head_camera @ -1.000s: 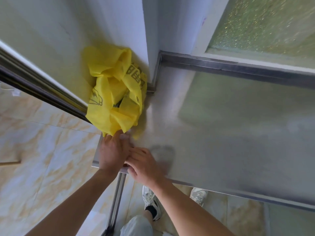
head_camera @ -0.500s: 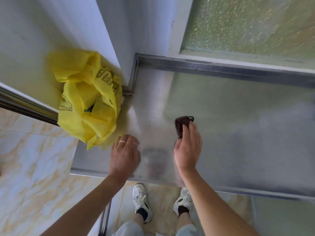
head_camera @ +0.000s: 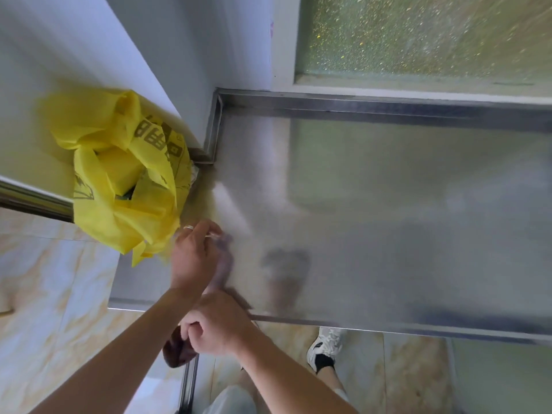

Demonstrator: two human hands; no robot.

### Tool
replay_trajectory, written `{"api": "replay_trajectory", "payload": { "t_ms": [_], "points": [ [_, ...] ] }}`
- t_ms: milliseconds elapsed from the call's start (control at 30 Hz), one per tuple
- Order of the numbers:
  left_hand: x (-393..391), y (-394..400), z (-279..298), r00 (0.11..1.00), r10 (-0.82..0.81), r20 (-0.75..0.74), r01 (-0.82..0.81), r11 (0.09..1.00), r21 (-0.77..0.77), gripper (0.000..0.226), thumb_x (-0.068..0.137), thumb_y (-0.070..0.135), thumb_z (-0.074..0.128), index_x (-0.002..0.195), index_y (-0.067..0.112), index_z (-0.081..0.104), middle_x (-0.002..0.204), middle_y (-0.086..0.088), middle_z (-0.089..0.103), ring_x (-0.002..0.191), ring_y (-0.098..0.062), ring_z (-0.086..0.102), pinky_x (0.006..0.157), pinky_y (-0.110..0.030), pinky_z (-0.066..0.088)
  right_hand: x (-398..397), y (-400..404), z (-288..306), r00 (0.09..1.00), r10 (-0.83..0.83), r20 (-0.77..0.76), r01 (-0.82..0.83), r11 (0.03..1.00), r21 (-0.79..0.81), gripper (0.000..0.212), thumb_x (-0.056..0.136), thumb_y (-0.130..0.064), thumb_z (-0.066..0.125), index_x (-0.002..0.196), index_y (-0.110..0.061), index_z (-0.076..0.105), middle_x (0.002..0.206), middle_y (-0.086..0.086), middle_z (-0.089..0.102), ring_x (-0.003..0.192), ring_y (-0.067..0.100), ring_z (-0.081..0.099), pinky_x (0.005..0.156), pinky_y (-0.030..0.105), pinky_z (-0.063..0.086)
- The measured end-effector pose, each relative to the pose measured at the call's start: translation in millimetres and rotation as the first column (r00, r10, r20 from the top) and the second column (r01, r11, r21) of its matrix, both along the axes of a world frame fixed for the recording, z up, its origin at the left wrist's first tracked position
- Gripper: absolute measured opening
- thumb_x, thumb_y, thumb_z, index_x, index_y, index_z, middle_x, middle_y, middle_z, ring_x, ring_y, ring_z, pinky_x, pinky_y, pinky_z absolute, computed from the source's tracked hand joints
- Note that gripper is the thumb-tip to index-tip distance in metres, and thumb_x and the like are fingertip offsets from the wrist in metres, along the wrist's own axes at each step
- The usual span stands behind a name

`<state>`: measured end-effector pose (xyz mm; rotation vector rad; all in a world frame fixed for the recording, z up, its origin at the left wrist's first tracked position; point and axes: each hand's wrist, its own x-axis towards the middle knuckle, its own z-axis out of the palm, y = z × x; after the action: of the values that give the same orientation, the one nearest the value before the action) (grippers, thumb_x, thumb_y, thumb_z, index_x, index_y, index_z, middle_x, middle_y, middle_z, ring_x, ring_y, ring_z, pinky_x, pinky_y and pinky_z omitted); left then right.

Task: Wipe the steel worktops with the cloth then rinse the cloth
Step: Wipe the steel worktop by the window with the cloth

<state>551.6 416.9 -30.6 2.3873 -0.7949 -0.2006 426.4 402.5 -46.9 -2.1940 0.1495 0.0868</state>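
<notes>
Yellow bag (head_camera: 119, 186) crowding worktop (head_camera: 388, 234) corner

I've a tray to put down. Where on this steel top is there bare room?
The steel worktop lies bare from its middle to the right, between the back rim under the window and the front edge. The left corner is crowded: yellow bag, left hand.

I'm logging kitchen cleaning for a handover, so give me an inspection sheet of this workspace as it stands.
Surface: steel worktop, smeared dull patch near the front edge.
Job's things: dark brown cloth, gripped in the right hand, off the front edge.
Clutter: yellow bag at the worktop's left corner.
Grippers: left hand by the bag, blurred.
Cables: nothing seen.
Surroundings: frosted window, white wall, marble-look floor tiles, white trainers.
</notes>
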Motion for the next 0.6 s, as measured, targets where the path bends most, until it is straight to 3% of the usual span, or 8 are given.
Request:
{"api": "replay_trajectory", "payload": {
  "t_ms": [100, 200, 267, 367, 600],
  "points": [
    [-16.3, -23.5, -6.3, 0.999, 0.006, -0.05, -0.005, 1.0, 0.018, 0.032, 0.073, 0.008, 0.039, 0.087, 0.014, 0.067, 0.089, -0.008, 0.066, 0.079, -0.033, 0.058, 0.063, -0.031, 0.038, -43.5, -57.2, -1.8, 0.929, -0.33, 0.168, 0.343, 0.938, -0.049, 0.022, 0.073, -0.008, 0.056, 0.075, -0.021, 0.074, 0.081, -0.006, 0.074, 0.077, 0.019, 0.067, 0.077, 0.04, 0.053],
    [-41.3, -53.7, -12.3, 0.996, -0.093, 0.014, 0.092, 0.994, 0.056, 0.021, 0.085, 0.013, 0.049, 0.095, 0.017, 0.066, 0.106, -0.004, 0.063, 0.094, -0.03, 0.057, 0.075, -0.034, 0.044, -82.3, -127.5, -25.5, 0.739, -0.598, 0.31, 0.673, 0.667, -0.32, 0.036, 0.074, -0.002, 0.058, 0.105, -0.015, 0.073, 0.123, 0.005, 0.069, 0.119, 0.026, 0.063, 0.098, 0.046, 0.048],
    [-61.3, -72.7, -19.6, 0.979, -0.195, 0.058, 0.182, 0.966, 0.181, 0.028, 0.083, 0.014, 0.056, 0.109, 0.021, 0.063, 0.122, -0.004, 0.057, 0.116, -0.031, 0.05, 0.092, -0.044, 0.044, -92.8, -161.9, -35.1, 0.696, -0.656, 0.291, 0.7, 0.533, -0.475, 0.045, 0.082, -0.003, 0.054, 0.126, -0.009, 0.067, 0.145, 0.014, 0.057, 0.141, 0.033, 0.048, 0.111, 0.048, 0.04],
    [-88.1, -96.9, -25.2, 0.967, -0.254, 0.033, 0.232, 0.922, 0.311, 0.046, 0.083, 0.02, 0.058, 0.127, 0.027, 0.054, 0.141, -0.004, 0.043, 0.136, -0.029, 0.035, 0.106, -0.052, 0.033, -90.9, -188.8, -45.5, 0.756, -0.597, 0.268, 0.633, 0.563, -0.532, 0.046, 0.09, -0.002, 0.054, 0.135, -0.009, 0.062, 0.154, 0.013, 0.049, 0.148, 0.032, 0.04, 0.118, 0.05, 0.034],
    [-125.4, -140.1, -28.6, 0.969, -0.248, -0.008, 0.235, 0.91, 0.343, 0.054, 0.089, 0.038, 0.046, 0.14, 0.021, 0.047, 0.15, -0.007, 0.037, 0.14, -0.029, 0.031, 0.112, -0.052, 0.028, -123.0, -268.9, -46.3, 0.739, -0.632, 0.235, 0.63, 0.524, -0.573, 0.047, 0.089, -0.007, 0.051, 0.134, -0.01, 0.063, 0.154, 0.01, 0.051, 0.148, 0.03, 0.041, 0.118, 0.055, 0.032]
  ]
}}
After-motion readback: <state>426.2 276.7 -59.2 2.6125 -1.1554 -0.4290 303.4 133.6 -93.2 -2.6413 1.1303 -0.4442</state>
